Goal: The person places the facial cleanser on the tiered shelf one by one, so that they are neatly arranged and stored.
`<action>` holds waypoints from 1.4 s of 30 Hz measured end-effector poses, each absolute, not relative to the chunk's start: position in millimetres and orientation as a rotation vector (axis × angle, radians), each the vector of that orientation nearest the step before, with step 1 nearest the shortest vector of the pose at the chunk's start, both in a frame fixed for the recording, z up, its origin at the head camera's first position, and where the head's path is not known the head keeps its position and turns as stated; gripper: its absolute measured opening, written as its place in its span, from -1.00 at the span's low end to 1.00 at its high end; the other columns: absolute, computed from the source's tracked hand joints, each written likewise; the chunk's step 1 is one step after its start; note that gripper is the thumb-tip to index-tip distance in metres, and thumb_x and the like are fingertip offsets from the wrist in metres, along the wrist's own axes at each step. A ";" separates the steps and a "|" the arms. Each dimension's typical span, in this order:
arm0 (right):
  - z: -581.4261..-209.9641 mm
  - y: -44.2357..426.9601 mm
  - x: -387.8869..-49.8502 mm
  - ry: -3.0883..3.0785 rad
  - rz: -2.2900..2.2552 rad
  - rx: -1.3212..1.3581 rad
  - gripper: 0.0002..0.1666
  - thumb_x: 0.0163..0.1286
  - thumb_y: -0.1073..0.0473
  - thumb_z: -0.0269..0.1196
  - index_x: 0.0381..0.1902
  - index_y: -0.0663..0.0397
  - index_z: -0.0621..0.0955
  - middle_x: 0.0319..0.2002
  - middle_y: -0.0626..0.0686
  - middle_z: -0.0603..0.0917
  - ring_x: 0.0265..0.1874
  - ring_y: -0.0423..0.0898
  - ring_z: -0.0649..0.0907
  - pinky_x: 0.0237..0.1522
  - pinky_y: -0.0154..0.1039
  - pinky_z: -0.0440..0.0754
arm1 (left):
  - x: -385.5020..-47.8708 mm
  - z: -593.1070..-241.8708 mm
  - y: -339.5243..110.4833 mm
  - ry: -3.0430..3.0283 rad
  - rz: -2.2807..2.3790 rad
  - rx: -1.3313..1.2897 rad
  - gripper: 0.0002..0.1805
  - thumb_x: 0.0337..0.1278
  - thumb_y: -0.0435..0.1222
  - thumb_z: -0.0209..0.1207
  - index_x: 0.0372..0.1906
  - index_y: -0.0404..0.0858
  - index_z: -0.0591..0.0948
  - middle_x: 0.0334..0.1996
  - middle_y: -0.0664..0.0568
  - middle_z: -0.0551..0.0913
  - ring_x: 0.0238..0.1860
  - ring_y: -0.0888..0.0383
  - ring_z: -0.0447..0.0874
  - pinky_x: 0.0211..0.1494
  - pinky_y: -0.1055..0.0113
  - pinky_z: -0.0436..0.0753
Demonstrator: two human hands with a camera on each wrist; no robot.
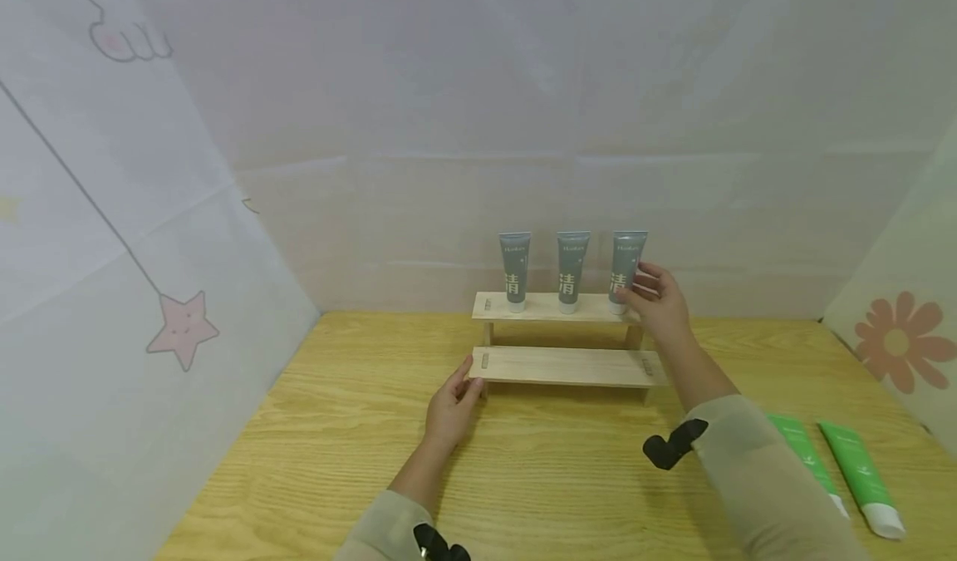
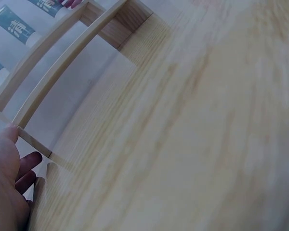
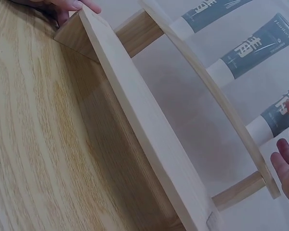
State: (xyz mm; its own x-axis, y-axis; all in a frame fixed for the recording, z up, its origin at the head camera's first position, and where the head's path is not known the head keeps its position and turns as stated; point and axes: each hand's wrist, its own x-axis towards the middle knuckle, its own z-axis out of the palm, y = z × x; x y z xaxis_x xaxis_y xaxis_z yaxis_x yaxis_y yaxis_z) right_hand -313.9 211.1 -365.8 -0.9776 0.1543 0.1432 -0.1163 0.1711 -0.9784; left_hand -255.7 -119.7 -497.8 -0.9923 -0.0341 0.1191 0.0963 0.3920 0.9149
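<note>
Three grey-blue squeeze tubes with white caps, the left tube [image 1: 515, 266], the middle tube [image 1: 571, 266] and the right tube [image 1: 626, 266], stand cap-down on the upper step of a two-step wooden rack [image 1: 568, 366]. My right hand [image 1: 661, 307] pinches the right tube low down, thumb in front; in the right wrist view its other fingers [image 3: 285, 156] are spread beside the tube. At the lower step's left end, my left hand [image 1: 451, 407] holds the corner with thumb and forefinger. Its remaining fingers [image 2: 29, 172] hang near the rack's leg in the left wrist view.
Two green tubes with white caps, a nearer one [image 1: 860, 469] and one partly behind the right sleeve [image 1: 803, 449], lie on the wood-grain table [image 1: 336, 428] at the right. A pale printed cloth [image 1: 419, 237] hangs behind the rack and along both sides.
</note>
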 end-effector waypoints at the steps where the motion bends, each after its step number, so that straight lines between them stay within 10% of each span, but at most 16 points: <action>1: -365.7 213.2 -312.7 -2.249 1.875 -0.036 -0.19 0.41 0.15 0.25 0.50 0.11 0.15 0.40 0.29 0.32 0.38 0.21 0.39 0.40 0.03 0.39 | -255.7 -497.4 -119.5 -2.522 -1.664 -0.060 -0.41 0.39 0.05 0.06 0.45 0.07 0.32 0.21 -0.17 0.59 0.24 -0.09 0.56 0.25 0.00 0.58; 9: -367.2 229.3 -305.0 -2.280 1.807 -0.032 -0.26 0.46 0.15 0.18 0.49 0.16 0.17 0.41 0.28 0.34 0.37 0.11 0.42 0.08 -0.59 0.52 | -256.4 -493.8 -119.4 -2.534 -1.654 -0.067 -0.42 0.41 0.03 0.04 0.46 0.06 0.31 0.19 -0.17 0.61 0.22 -0.10 0.56 0.20 0.02 0.62; 17: -372.7 251.9 -291.7 -2.325 1.781 -0.079 -0.23 0.47 -0.06 0.16 0.49 0.07 0.19 0.35 0.09 0.42 0.07 -0.44 0.50 0.18 -0.46 0.51 | -257.3 -492.9 -120.2 -2.537 -1.643 -0.055 -0.41 0.41 0.04 0.05 0.46 0.06 0.31 0.18 -0.19 0.61 0.22 -0.11 0.56 0.21 -0.01 0.61; 24: -381.9 280.9 -275.3 -2.336 1.831 -0.029 -0.18 0.46 -0.12 0.15 0.52 0.04 0.14 0.00 -0.43 0.41 -0.06 -0.53 0.49 0.07 -0.55 0.52 | -258.1 -493.8 -120.9 -2.548 -1.631 -0.065 -0.40 0.41 0.06 0.03 0.47 0.08 0.29 0.26 -0.18 0.54 0.28 -0.14 0.51 0.25 -0.03 0.58; 42: -403.4 334.0 -223.8 -2.419 1.732 -0.028 -0.17 0.49 -0.11 0.11 0.53 0.11 0.11 -0.01 -0.41 0.41 -0.17 -0.60 0.57 -0.13 -0.69 0.55 | -259.3 -497.1 -119.6 -2.554 -1.617 -0.070 -0.40 0.41 0.06 0.03 0.47 0.06 0.30 0.21 -0.16 0.59 0.25 -0.14 0.54 0.19 0.00 0.63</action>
